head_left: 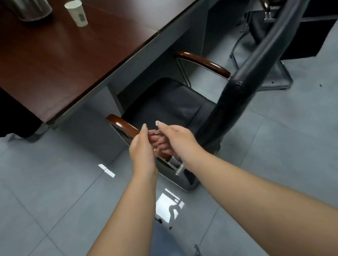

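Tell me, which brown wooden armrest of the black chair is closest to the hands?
The nearer brown wooden armrest, passing right behind the left hand and right hand; the farther armrest lies across the black seat, clear of both.

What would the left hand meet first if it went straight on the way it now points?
Probably the black chair seat beyond the near armrest; depth is unclear. The left hand and right hand seem to pinch a small dark thing.
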Available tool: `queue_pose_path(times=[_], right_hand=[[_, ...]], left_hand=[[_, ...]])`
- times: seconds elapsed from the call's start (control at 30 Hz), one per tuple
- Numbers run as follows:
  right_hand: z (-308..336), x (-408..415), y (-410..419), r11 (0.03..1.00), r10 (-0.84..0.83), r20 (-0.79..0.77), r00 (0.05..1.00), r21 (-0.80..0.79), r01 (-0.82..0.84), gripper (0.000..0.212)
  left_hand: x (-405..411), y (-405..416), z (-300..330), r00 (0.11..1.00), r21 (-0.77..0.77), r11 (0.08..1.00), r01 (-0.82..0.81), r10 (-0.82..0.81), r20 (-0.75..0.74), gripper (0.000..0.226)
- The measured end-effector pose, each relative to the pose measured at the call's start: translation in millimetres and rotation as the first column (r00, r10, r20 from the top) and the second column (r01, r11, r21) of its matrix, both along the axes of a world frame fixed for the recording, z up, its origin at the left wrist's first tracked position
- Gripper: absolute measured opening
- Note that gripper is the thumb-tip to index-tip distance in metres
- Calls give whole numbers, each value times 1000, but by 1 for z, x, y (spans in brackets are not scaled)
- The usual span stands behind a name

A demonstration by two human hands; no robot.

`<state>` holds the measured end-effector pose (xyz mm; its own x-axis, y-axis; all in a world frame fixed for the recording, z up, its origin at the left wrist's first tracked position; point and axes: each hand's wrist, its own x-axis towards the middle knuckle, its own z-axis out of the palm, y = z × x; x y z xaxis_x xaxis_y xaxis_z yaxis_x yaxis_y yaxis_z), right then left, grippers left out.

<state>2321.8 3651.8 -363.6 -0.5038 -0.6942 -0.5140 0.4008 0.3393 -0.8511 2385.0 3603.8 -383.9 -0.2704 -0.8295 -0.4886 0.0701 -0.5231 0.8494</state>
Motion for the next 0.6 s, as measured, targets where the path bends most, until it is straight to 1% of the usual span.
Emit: queue_pose_path(times=[0.1, 0.13, 0.23, 0.37, 0.43, 0.5, 0.6], right_hand=[[0, -5, 58, 999, 53, -20, 998, 8, -53, 28], [-2, -11, 76, 999, 39, -21, 999, 10, -39, 28], [-14, -34, 126, 993, -101, 5, 995, 59, 101, 24], [-32, -79, 176, 948, -306, 40, 951, 100, 301, 23], [-39, -110, 200, 918, -391, 67, 918, 104, 383, 23], [-42, -133, 212, 895, -444, 87, 892, 103, 435, 23], [-48, -199, 236, 838, -545, 92, 833, 95, 538, 22]], left_hand=[[-1, 44, -1, 997, 43, 998, 49, -46, -66, 28], [-4, 55, -3, 996, 45, 997, 68, -65, -69, 28], [-23, 91, -15, 988, 47, 987, 156, -155, -21, 22], [-74, 137, -25, 943, 82, 941, 327, -331, 33, 17], [-113, 161, -28, 909, 98, 906, 413, -417, 23, 19], [-142, 172, -32, 887, 97, 882, 460, -462, -6, 20], [-218, 192, -42, 847, 97, 842, 531, -532, -17, 21]])
